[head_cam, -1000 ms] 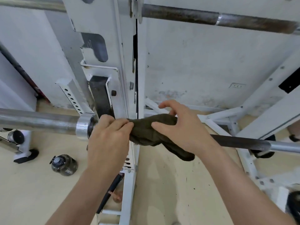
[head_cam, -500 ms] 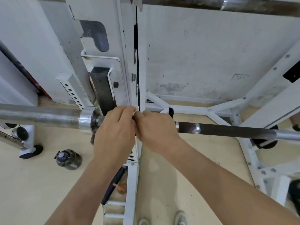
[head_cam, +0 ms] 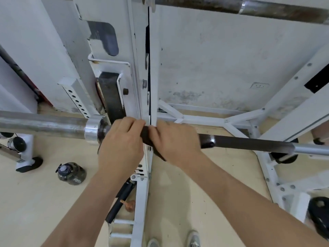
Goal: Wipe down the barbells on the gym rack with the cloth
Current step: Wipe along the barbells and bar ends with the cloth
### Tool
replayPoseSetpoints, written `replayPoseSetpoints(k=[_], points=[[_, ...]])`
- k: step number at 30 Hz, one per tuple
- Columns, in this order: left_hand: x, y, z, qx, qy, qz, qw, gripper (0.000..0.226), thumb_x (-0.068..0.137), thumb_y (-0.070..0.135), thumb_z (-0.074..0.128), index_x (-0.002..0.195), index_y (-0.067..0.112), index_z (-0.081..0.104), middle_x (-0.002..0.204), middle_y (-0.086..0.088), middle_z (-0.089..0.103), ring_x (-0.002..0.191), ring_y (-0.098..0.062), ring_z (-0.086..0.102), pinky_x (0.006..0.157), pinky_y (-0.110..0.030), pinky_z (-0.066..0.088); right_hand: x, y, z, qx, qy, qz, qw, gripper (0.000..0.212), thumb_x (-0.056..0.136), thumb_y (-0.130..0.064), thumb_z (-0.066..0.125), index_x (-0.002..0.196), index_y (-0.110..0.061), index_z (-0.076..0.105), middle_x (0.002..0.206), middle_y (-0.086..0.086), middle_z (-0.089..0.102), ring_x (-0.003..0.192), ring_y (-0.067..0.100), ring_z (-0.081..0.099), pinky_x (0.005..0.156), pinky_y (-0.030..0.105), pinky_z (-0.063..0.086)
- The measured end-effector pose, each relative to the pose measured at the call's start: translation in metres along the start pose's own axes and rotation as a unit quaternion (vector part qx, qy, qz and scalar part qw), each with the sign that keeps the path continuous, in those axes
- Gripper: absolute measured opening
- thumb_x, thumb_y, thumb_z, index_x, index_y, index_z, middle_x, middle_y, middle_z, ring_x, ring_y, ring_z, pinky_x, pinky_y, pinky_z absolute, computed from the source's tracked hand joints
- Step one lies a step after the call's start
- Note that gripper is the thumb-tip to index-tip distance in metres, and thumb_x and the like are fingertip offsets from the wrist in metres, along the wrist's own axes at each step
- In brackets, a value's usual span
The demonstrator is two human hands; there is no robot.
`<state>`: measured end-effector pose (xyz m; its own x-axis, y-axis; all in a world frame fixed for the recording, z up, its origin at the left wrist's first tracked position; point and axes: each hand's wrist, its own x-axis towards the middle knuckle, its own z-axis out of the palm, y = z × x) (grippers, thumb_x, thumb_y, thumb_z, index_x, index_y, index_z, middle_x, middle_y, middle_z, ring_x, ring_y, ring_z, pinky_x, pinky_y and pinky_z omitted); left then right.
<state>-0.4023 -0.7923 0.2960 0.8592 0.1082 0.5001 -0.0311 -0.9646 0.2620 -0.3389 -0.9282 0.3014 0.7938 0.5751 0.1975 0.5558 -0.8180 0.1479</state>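
Left hand [head_cam: 121, 145] and right hand [head_cam: 176, 141] side by side, fingers curled round cloth [head_cam: 148, 134] on barbell [head_cam: 249, 142] — snug grip, long strokes rightward advised.

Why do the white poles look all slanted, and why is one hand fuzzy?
Head view: the wide-angle lens tilts the white rack posts outward; the right hand gripping the cloth is motion-blurred, the left hand sharper; light glares off the barbell collar.

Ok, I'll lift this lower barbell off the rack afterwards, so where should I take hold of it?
Probably the dark shaft, overhand from above: it lies level, bare and thin on the right, while the silver sleeve looks too thick to close round.
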Motion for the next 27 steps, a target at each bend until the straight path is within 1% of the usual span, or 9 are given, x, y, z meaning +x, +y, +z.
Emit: replayPoseSetpoints(k=[1,4,8,11,14,18,21,23,27], points=[[-0.001,0.000,0.001,0.016,-0.006,0.007,1.000,0.031,0.086,0.013,0.045,0.107,0.007,0.067,0.097,-0.007,0.065,0.090,-0.027,0.058,0.072,-0.036,0.049,-0.012,0.021,0.000,-0.025,-0.027,0.000,0.999,0.039,0.093,-0.044,0.028,0.093,-0.020,0.060,0.070,0.000,0.057,0.048,0.026,0.043,0.046,0.027,0.012],[-0.001,0.002,0.001,0.015,-0.023,0.006,1.000,0.030,0.088,0.018,0.047,0.106,0.010,0.069,0.095,-0.003,0.067,0.091,-0.025,0.060,0.072,-0.038,0.051,-0.039,0.072,-0.001,-0.048,-0.015,0.065,0.997,0.066,0.084,-0.045,-0.006,0.093,-0.020,0.054,0.063,-0.004,0.045,0.048,0.020,0.037,0.046,0.029,0.014],[0.004,0.006,0.001,-0.005,-0.068,0.014,0.998,0.029,0.089,0.027,0.046,0.102,0.016,0.069,0.096,0.002,0.069,0.093,-0.024,0.060,0.078,-0.039,0.050,-0.014,0.024,0.001,0.019,0.011,0.086,0.996,0.036,0.095,-0.025,0.023,0.082,-0.019,0.056,0.063,0.003,0.051,0.054,0.026,0.055,0.054,0.030,0.029],[0.005,0.007,-0.004,-0.047,-0.061,-0.043,0.996,0.024,0.088,0.014,0.050,0.104,0.014,0.067,0.099,0.000,0.068,0.098,-0.022,0.057,0.079,-0.034,0.047,0.006,-0.021,0.004,0.080,0.090,0.094,0.988,0.042,0.089,-0.032,0.030,0.060,-0.019,0.057,0.051,0.002,0.058,0.039,0.024,0.054,0.054,0.030,0.025],[0.002,0.021,-0.003,-0.031,-0.055,-0.008,0.998,0.026,0.086,0.011,0.059,0.111,0.013,0.066,0.103,-0.002,0.068,0.099,-0.022,0.057,0.079,-0.033,0.048,-0.017,0.013,0.004,0.055,0.018,0.051,0.997,0.049,0.094,-0.042,0.018,0.074,-0.020,0.058,0.064,-0.002,0.063,0.047,0.024,0.052,0.054,0.030,0.024],[0.003,0.034,0.010,0.008,-0.102,0.071,0.992,0.028,0.085,0.032,0.066,0.109,0.018,0.067,0.101,0.002,0.067,0.097,-0.024,0.060,0.085,-0.039,0.049,-0.060,0.107,0.004,-0.002,0.022,0.191,0.981,0.047,0.092,-0.041,0.009,0.070,-0.020,0.045,0.063,0.000,0.058,0.055,0.028,0.054,0.062,0.036,0.038],[0.002,0.040,0.025,0.076,-0.117,0.086,0.987,0.043,0.075,0.036,0.074,0.111,0.017,0.062,0.101,0.000,0.065,0.097,-0.026,0.060,0.095,-0.044,0.044,-0.047,0.084,0.005,-0.051,0.015,0.167,0.985,0.023,0.085,-0.023,0.040,0.062,-0.020,0.040,0.052,-0.002,0.044,0.045,0.023,0.039,0.060,0.035,0.029],[0.006,0.048,0.036,0.121,-0.116,0.078,0.983,0.033,0.073,0.030,0.074,0.098,0.014,0.061,0.086,-0.003,0.062,0.084,-0.028,0.060,0.084,-0.042,0.043,-0.030,0.047,0.005,-0.014,0.052,0.134,0.990,0.023,0.083,-0.022,0.050,0.060,-0.020,0.051,0.053,0.000,0.053,0.045,0.024,0.047,0.058,0.034,0.035],[0.026,0.054,0.038,0.188,-0.163,0.072,0.966,0.027,0.073,0.041,0.072,0.072,0.018,0.057,0.058,0.000,0.057,0.057,-0.026,0.057,0.060,-0.033,0.035,-0.040,0.061,0.006,0.034,0.059,0.103,0.992,0.047,0.097,-0.035,0.024,0.076,-0.018,0.063,0.067,0.002,0.061,0.058,0.027,0.058,0.063,0.036,0.041]])
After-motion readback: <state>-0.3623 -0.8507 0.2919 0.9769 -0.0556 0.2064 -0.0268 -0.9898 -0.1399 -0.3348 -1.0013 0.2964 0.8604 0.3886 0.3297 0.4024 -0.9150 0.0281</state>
